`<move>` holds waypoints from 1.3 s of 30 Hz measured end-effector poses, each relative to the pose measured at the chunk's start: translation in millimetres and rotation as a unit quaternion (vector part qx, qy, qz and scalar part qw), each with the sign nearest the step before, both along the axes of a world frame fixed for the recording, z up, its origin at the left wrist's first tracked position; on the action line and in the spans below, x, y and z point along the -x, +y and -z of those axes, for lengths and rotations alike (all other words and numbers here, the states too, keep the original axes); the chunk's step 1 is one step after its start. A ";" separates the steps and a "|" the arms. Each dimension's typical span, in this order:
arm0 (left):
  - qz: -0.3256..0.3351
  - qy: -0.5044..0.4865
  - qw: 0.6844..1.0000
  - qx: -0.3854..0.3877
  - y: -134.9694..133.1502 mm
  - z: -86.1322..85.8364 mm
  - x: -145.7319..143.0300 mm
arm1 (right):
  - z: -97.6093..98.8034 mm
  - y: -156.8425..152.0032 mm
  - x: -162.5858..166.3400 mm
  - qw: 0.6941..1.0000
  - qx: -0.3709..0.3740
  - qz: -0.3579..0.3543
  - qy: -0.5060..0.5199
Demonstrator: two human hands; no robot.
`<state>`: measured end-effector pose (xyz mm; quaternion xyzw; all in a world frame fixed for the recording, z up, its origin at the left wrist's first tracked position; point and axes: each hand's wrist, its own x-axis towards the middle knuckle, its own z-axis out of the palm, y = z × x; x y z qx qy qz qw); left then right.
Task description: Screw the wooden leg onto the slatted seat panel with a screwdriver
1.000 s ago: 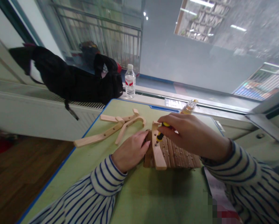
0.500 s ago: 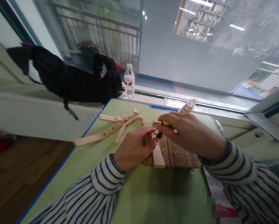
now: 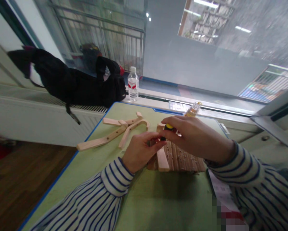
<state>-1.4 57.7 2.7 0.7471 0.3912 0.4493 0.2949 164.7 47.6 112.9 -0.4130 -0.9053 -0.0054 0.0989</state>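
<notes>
My right hand [image 3: 189,133] is closed round a screwdriver with a yellow and black handle [image 3: 168,127], much of it hidden by the fingers. The thumb and fingers of my left hand [image 3: 141,147] pinch its dark lower end; the tip is out of sight. Below both hands, a pale wooden strip [image 3: 163,160] lies on a brown ridged block [image 3: 184,157] dotted with small metallic points. To the left rest several wooden pieces, among them a long angled one [image 3: 98,142] with dark holes and a curved, hook-ended one [image 3: 131,127].
The green tabletop [image 3: 98,179] has a blue edge. Behind my right hand is a clear plastic item [image 3: 193,109] with yellow in it. A water bottle [image 3: 133,85] and a black bag [image 3: 83,85] stand on the window ledge. Papers [image 3: 219,189] lie at the right.
My left hand has shifted slightly right and up, its fingers now covering more of the screwdriver's lower end. The yellow band in my right hand shows turned a little.
</notes>
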 end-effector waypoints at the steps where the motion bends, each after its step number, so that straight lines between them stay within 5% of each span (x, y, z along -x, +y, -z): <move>1: 0.003 -0.003 1.000 0.006 -0.4 -0.4 0.0 | -2.3 -0.5 -1.8 1.000 0.007 -0.006 0.008; 10: -0.010 -0.016 1.000 0.001 -1.0 4.2 -2.8 | -17.3 0.2 -7.9 0.998 0.045 -0.041 -0.018; 39: 0.026 -0.014 0.999 -0.040 0.2 7.0 -0.6 | -12.2 -3.4 -4.0 0.999 -0.015 0.006 -0.051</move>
